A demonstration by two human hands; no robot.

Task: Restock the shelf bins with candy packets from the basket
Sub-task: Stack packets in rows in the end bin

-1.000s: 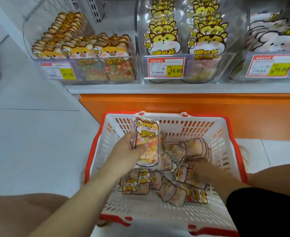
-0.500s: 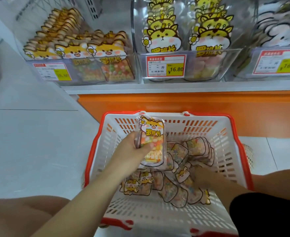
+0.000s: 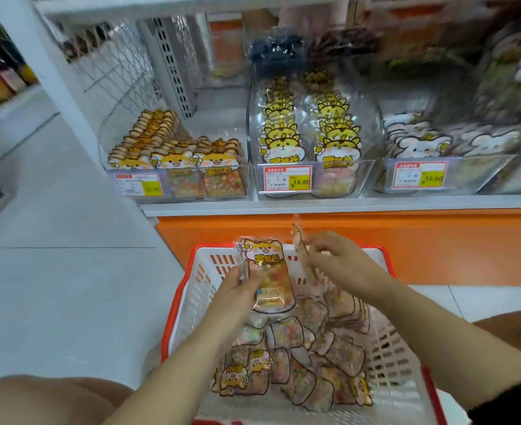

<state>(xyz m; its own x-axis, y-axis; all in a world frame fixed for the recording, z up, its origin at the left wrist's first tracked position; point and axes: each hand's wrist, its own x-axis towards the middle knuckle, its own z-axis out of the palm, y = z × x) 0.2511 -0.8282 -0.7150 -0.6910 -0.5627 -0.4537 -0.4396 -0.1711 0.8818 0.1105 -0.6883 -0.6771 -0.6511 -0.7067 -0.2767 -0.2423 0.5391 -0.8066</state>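
**Gathering packets over the basket ahead of shelving**

Gripped upright in the left hand [image 3: 237,289], a candy packet [image 3: 268,271] is kept print-side up, fingers curled round its lower half. This is probably so the design can be matched to the left shelf bin [image 3: 176,167], where like orange-eared packets are stacked. A second packet [image 3: 302,246] is pinched edge-on by the right hand [image 3: 333,259], just beside the first. Both are held above the basket [image 3: 191,296], where loose packets [image 3: 299,363] lie heaped.
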